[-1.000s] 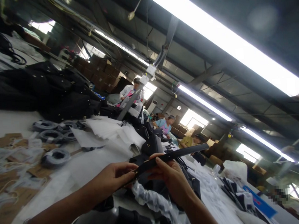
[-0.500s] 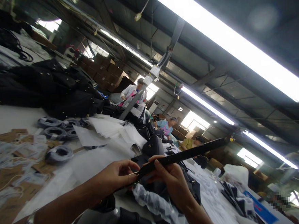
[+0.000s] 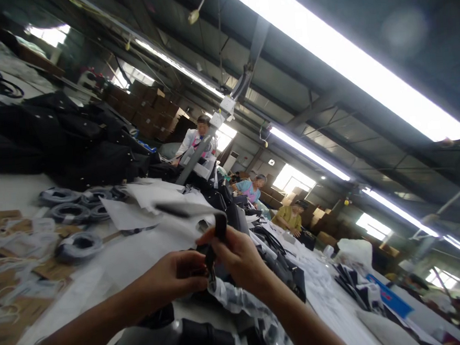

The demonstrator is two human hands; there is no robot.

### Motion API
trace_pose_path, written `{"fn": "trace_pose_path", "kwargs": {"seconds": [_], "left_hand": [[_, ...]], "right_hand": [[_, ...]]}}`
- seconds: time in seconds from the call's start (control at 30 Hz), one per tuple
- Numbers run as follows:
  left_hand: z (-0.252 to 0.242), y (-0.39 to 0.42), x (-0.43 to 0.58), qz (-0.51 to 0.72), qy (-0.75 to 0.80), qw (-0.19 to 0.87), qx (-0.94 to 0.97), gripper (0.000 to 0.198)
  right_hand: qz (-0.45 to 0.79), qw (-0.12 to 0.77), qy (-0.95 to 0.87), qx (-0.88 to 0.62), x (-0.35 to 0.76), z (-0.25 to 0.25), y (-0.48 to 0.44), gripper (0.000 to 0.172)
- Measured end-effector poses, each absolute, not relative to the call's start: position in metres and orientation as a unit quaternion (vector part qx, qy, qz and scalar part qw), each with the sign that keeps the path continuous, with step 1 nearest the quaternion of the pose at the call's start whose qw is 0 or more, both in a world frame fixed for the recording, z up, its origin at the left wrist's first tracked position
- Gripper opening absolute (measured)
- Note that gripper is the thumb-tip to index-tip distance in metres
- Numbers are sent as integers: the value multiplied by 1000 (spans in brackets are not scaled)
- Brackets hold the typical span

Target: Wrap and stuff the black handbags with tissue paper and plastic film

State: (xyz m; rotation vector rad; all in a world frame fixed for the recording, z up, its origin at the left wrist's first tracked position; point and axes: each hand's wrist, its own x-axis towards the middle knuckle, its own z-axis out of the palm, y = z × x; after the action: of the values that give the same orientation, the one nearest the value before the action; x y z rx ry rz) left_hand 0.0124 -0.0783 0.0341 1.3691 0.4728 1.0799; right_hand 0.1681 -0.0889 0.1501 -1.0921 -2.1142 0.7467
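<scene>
Strap now bent over; perhaps leather.

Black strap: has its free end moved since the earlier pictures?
Yes. The strap swung left, from the yellow-shirted worker to over the white sheets.

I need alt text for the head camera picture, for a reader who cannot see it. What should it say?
Two bare hands, the left hand and the right hand, pinch a black strap that bends over above a long white table. Grey rolls and black bags lie to the left; other people work farther along.
</scene>
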Motion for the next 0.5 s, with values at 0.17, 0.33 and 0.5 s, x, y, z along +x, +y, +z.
{"fn": "trace_pose_path", "kwargs": {"seconds": [0.17,0.33,0.5], "left_hand": [[32,-75,10,488,268,527,642,34],[34,-74,10,466,306,524,644,39],[36,-76,5,452,326,528,640,47]], "right_hand": [[430,313,-769,-356,148,172,-81,8],[464,308,-781,-281,125,226,-67,34],[449,318,-817,-170,117,267,-64,36]]}}
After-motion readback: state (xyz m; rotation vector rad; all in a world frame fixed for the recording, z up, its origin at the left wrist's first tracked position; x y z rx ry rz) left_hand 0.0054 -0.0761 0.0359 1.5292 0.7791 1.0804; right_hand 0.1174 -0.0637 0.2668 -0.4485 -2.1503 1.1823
